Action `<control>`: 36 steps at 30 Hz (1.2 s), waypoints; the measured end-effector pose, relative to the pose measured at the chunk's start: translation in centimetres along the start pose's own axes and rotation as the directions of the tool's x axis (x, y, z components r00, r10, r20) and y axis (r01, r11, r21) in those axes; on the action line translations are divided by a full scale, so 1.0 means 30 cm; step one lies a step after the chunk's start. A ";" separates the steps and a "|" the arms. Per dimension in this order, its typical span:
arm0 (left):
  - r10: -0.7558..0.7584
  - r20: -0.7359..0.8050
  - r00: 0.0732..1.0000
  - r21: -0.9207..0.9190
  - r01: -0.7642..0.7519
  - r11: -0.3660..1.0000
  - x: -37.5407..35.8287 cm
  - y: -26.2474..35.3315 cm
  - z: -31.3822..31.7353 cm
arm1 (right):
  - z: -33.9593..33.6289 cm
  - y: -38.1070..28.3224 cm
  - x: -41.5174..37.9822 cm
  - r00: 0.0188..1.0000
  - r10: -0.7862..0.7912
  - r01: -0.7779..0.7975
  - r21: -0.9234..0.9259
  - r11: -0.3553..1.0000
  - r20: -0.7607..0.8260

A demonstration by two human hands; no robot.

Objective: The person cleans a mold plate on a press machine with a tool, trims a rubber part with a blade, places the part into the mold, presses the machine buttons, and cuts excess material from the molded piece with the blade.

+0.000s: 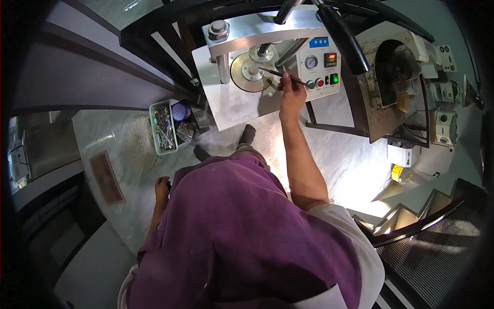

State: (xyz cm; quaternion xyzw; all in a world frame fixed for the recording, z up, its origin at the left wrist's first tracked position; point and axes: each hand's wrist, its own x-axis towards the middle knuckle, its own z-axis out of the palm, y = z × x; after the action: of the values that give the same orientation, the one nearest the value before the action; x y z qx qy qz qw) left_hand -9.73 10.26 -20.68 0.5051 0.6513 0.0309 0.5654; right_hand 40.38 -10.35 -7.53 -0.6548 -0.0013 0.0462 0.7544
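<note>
A thin dark tool (271, 71), like a brush or rod, is held in my right hand (292, 94), with its tip over the round metal plate (242, 69) of a press machine. A raised metal disc with a small knob sits at the plate's centre, close to the tip. Just right of my right hand is the control panel (320, 62) with a gauge, a red display and buttons. My left hand (162, 186) hangs low by the left side of my purple apron (231, 206), its fingers curled; what they hold, if anything, is hidden.
A bin of tools (163, 129) stands on the floor beside a blue round container (180, 111). A long black lever (347, 41) slants above the press. An open furnace-like chamber (396, 72) is at the right. Dark mesh (437, 247) lies lower right.
</note>
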 end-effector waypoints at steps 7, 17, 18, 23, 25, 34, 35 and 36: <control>0.252 0.104 0.962 0.137 -0.264 0.955 0.079 -0.138 -0.048 | -0.010 -0.019 -0.006 0.996 -0.062 0.065 0.051 0.997 -0.060; 0.169 0.117 0.979 0.045 -0.175 0.984 0.088 -0.146 -0.036 | -0.219 -0.121 -0.044 0.994 -0.053 0.063 0.102 0.993 -0.097; 0.166 0.129 0.978 0.049 -0.173 0.984 0.097 -0.154 -0.036 | -0.255 -0.132 -0.032 0.995 -0.051 0.061 0.117 0.991 -0.086; 0.276 0.245 0.929 0.108 -0.309 0.945 0.279 -0.332 -0.068 | -0.419 -0.188 -0.001 0.992 -0.042 0.012 -0.242 0.970 -0.118; 0.295 0.286 0.911 0.144 -0.346 0.927 0.280 -0.294 -0.043 | -0.471 -0.184 0.026 0.972 -0.140 0.053 -0.407 0.912 -0.188; 0.135 0.205 0.969 0.206 -0.178 0.962 0.034 0.143 0.162 | -0.557 -0.294 0.113 0.974 0.167 -0.082 0.446 0.891 -0.156; 0.009 0.142 0.990 0.123 -0.027 0.992 -0.010 0.211 0.192 | -0.565 -0.292 0.123 0.984 0.105 -0.073 0.206 0.976 -0.145; -0.123 0.089 0.988 0.029 0.121 0.992 -0.054 0.273 0.219 | -0.571 -0.291 0.132 0.992 0.047 -0.052 -0.046 0.998 -0.117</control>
State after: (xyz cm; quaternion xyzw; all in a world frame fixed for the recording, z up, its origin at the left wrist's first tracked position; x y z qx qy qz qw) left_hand 0.18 9.65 -16.87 0.4716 0.6551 -0.0343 0.5893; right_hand 45.99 -28.19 -1.56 -0.6745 0.0575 0.0268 0.7355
